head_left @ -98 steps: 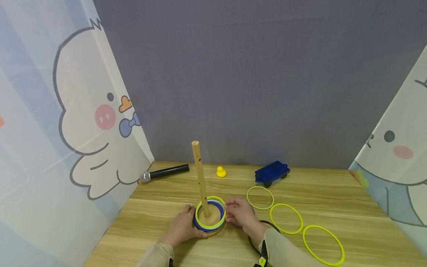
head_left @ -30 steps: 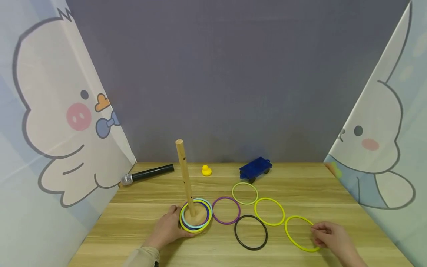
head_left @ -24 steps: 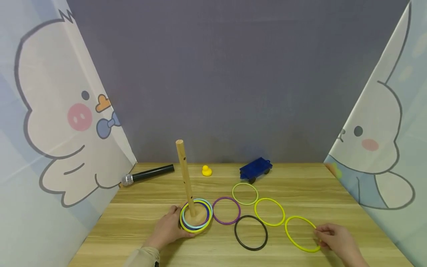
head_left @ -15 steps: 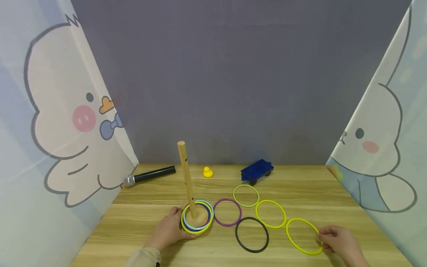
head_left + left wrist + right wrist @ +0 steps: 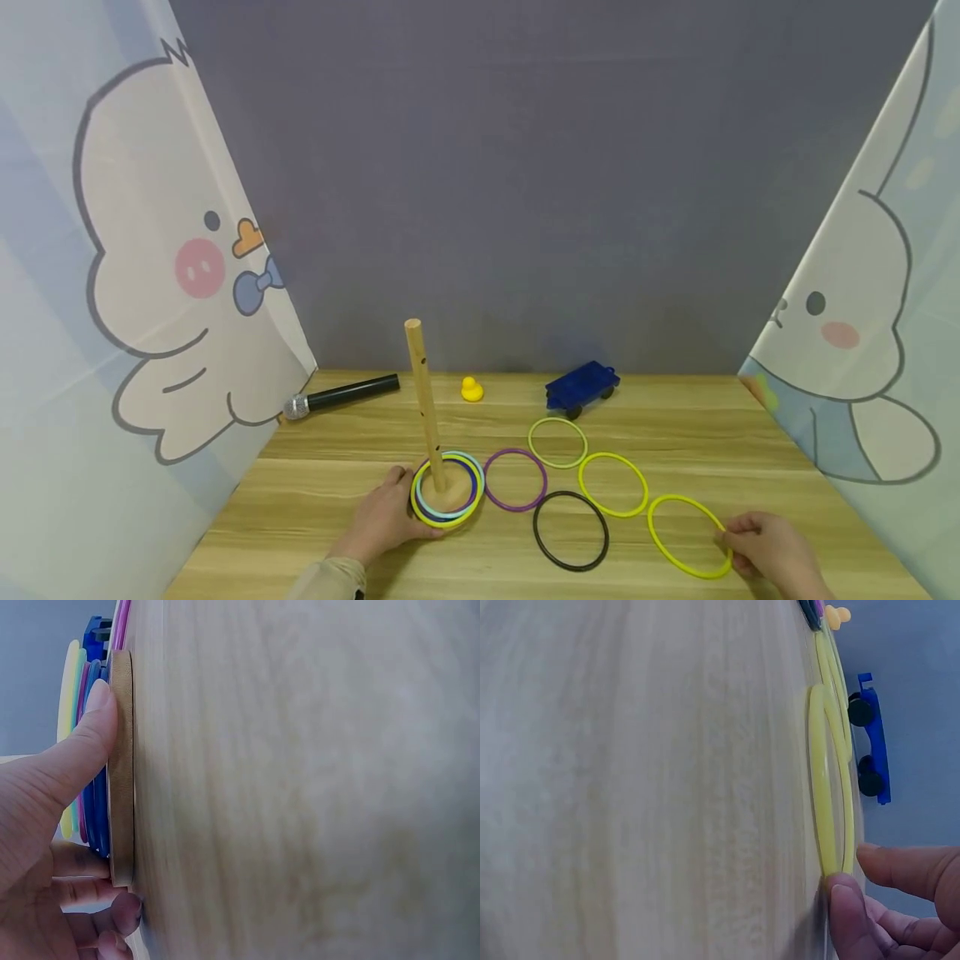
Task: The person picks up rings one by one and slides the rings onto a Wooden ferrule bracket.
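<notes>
In the head view, a wooden peg stand (image 5: 423,392) rises from a round base with a stack of yellow, light blue, purple and dark blue rings (image 5: 448,525) around its foot. My left hand (image 5: 382,512) grips the base from the left; the left wrist view shows the thumb (image 5: 86,739) along the stack and base edge, with fingers curled on the other side. At the right, a yellow ring (image 5: 670,554) lies on the table. My right hand (image 5: 772,546) holds its right edge between thumb and index finger, with the other fingers curled.
Between the hands lie a purple ring (image 5: 516,509), a black ring (image 5: 572,568), another yellow ring (image 5: 647,496) and a yellow-green ring (image 5: 557,420). Along the back are a microphone (image 5: 341,395), a yellow toy duck (image 5: 472,389) and a blue toy wagon (image 5: 582,387). Printed cloth walls surround the wooden table (image 5: 465,575).
My right hand has left the ring stack and gone right to the outermost yellow ring, then shifted slightly outward along its edge. My left hand has stayed at the base.
</notes>
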The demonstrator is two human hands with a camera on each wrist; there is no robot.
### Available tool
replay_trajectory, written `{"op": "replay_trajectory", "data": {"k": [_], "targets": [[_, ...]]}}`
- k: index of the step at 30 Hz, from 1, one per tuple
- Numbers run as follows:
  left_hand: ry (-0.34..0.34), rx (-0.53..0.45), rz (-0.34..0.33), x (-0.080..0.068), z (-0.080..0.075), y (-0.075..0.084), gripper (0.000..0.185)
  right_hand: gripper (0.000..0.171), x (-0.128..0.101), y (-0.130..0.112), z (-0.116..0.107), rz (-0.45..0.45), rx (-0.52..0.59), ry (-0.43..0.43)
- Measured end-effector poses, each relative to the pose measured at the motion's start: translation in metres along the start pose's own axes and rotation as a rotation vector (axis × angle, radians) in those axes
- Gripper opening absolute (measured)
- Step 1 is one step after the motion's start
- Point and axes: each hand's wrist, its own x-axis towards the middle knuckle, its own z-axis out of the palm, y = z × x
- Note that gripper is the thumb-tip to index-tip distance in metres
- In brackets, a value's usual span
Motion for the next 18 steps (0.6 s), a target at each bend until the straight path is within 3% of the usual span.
{"op": "replay_trajectory", "data": {"k": [5,18], "targets": [[0.004,-0.006,0.006,0.0001,0.0005,-0.0003,0.112,0.017,-0.0014,0.0001,0.0022,0.002,0.004,-0.016],[0.003,-0.008,0.003,0.0014,-0.0015,0.0009,0.111,0.012,-0.0006,-0.0041,0.0008,-0.066,-0.186,-0.045]]}}
